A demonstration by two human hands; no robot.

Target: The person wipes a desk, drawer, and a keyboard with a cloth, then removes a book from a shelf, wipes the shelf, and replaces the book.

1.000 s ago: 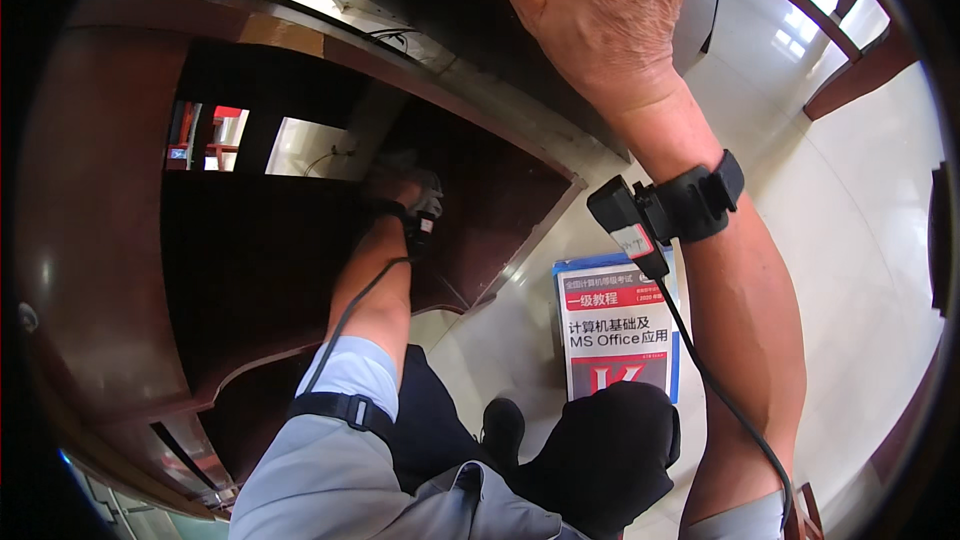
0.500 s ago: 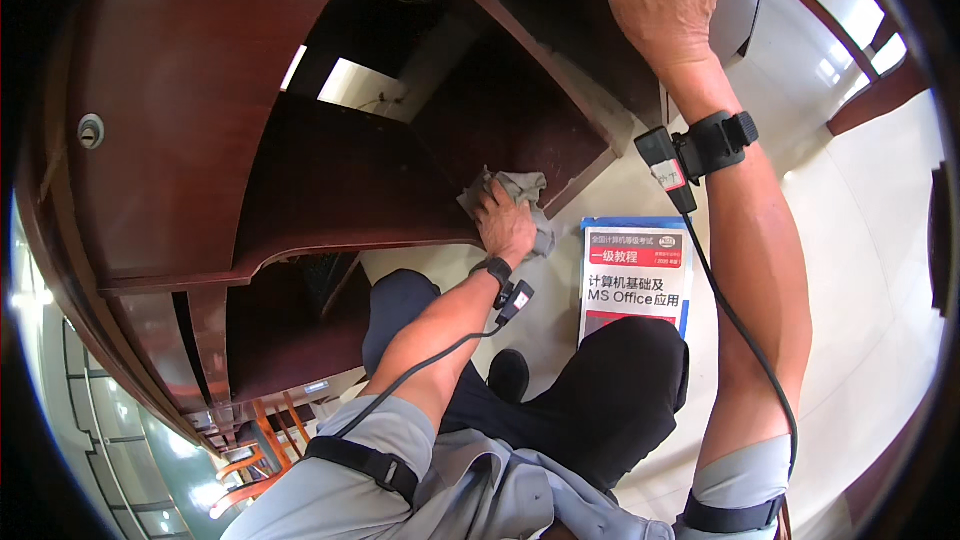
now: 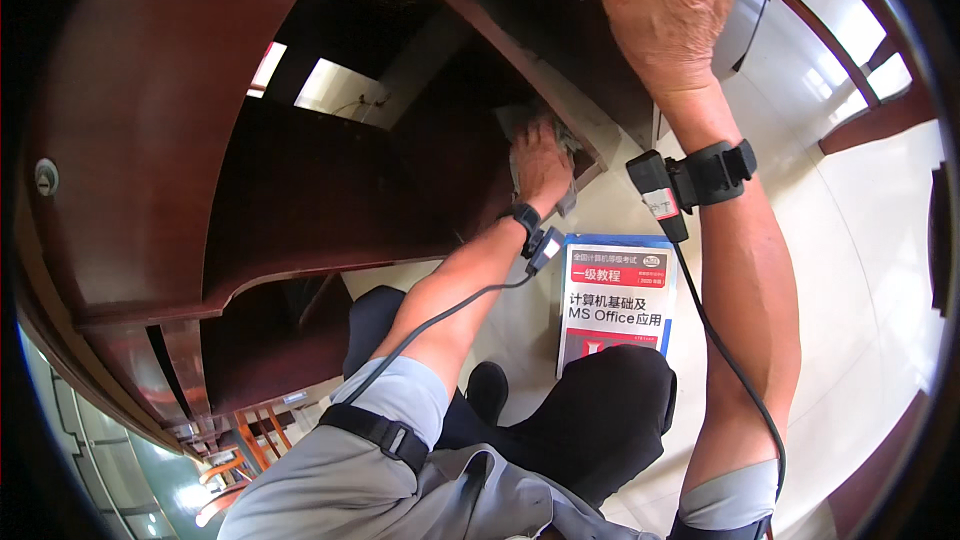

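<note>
My left hand [image 3: 543, 168] presses a crumpled grey cloth [image 3: 567, 202] against the inner side panel of a dark red-brown wooden desk [image 3: 330, 180], near the front edge. The cloth shows around the fingers and below the palm. At the top right, my right hand [image 3: 672, 25] rests on a dark wooden panel [image 3: 540, 0] that looks like a cabinet door. Its thumb stands apart from the other fingers. The upper edge of the picture cuts off those fingertips. Both wrists carry black straps with cabled devices.
A blue-edged book with a white and red cover [image 3: 617, 290] lies on the pale tiled floor [image 3: 820, 270], by my knee. To the left is a desk panel with a round lock [image 3: 46, 177]. Wooden furniture legs [image 3: 870, 120] stand at the right.
My left hand and the cloth have moved farther in and up along the side panel. My right hand stays on its panel. The view has shifted slightly.
</note>
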